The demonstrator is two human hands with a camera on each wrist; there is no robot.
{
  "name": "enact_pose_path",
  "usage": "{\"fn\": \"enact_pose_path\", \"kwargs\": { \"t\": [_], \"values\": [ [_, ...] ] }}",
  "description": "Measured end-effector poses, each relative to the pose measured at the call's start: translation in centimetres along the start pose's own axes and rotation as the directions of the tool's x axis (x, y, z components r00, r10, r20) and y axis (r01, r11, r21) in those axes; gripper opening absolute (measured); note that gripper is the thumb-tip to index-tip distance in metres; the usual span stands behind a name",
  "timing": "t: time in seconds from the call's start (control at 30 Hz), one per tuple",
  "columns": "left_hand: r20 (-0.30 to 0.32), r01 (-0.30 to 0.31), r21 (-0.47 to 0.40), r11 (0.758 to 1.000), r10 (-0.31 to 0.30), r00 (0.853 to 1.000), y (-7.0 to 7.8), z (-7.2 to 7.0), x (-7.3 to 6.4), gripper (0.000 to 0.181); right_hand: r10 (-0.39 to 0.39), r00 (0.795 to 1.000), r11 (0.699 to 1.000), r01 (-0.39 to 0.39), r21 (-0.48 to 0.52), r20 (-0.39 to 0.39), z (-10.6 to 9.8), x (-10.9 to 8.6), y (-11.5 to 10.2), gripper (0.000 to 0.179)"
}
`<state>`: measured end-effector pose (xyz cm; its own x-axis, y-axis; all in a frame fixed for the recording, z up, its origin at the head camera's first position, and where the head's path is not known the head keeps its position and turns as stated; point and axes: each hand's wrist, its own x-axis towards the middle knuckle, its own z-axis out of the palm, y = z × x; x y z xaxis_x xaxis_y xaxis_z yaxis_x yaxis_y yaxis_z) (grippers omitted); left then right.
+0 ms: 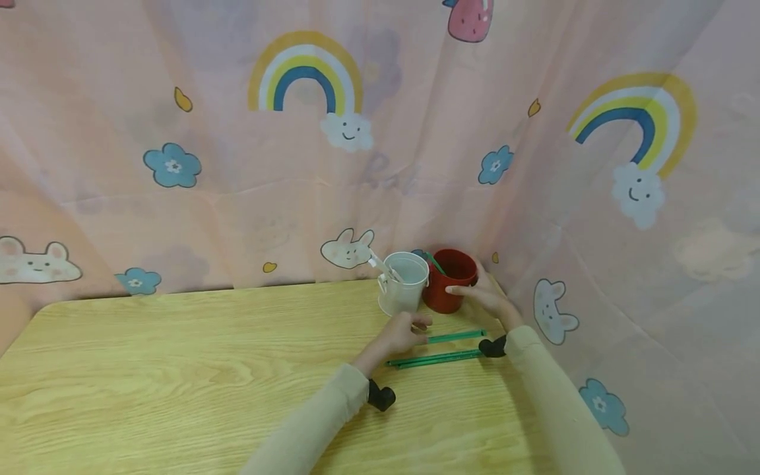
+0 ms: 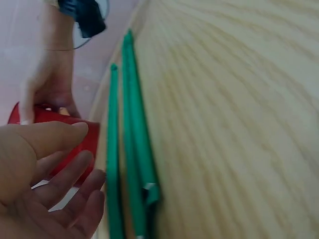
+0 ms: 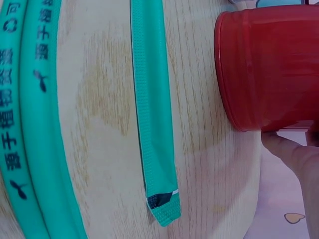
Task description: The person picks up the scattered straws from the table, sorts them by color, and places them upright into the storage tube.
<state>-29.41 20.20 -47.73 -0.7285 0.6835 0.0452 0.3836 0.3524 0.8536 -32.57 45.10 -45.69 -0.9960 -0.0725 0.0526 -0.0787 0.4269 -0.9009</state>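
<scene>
The right hand [image 1: 488, 298] grips a small red bucket [image 1: 442, 300], its thumb on the near side. One green straw [image 1: 435, 262] leans inside that bucket. The left hand [image 1: 401, 332] hovers by the end of a green-wrapped straw [image 1: 456, 336], fingers loosely bent with nothing between them. Nearer the person lie two more green-wrapped straws [image 1: 439, 359], side by side; dark print shows on their wrappers in the right wrist view. Touching or nearly touching the red bucket is a white bucket [image 1: 396, 297] with white sticks [image 1: 384, 267] poking out over its rim.
A wood-grain table [image 1: 178, 376] stretches to the left. Behind it and along the right hangs a pink curtain [image 1: 225, 224] with rainbows and animal prints, close behind both buckets. Black wrist mounts [image 1: 381, 396] jut out from the sleeves.
</scene>
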Motion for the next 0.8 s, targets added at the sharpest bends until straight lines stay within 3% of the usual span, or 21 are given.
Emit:
{"fn": "enact_pose_path", "kwargs": {
  "t": [0.2, 0.33, 0.4, 0.57, 0.6, 0.8],
  "values": [
    [-0.01, 0.086, 0.136, 0.987, -0.085, 0.996, -0.4, 0.8, 0.2, 0.034, 0.003, 1.0, 1.0, -0.003, 0.014, 0.004, 0.1, -0.1, -0.2, 0.088],
    [-0.007, 0.082, 0.198, 0.977, -0.082, 0.997, -0.6, 1.0, 0.6, 0.029, 0.003, 1.0, 1.0, -0.003, 0.015, 0.005, 0.0, -0.1, -0.2, 0.088],
    [-0.019, 0.052, 0.243, 0.969, -0.049, 0.999, -1.4, 1.3, 1.0, 0.028, 0.003, 1.0, 1.0, -0.003, 0.026, 0.006, 0.0, -0.1, -0.3, 0.087],
    [-0.035, 0.06, 0.266, 0.962, -0.053, 0.998, -1.5, 1.3, 0.9, 0.026, 0.002, 1.0, 0.999, -0.002, 0.036, 0.01, 0.0, 0.0, -0.3, 0.087],
    [-0.032, 0.086, 0.255, 0.963, -0.08, 0.996, -0.8, 1.1, 0.6, 0.027, 0.001, 1.0, 0.999, -0.001, 0.035, 0.01, 0.0, 0.0, -0.3, 0.088],
    [-0.049, 0.101, 0.271, 0.957, -0.091, 0.995, -0.6, 1.0, 0.1, 0.028, -0.013, 1.0, 0.999, 0.013, 0.037, 0.005, 0.0, 0.0, -0.1, 0.088]
  ]
}}
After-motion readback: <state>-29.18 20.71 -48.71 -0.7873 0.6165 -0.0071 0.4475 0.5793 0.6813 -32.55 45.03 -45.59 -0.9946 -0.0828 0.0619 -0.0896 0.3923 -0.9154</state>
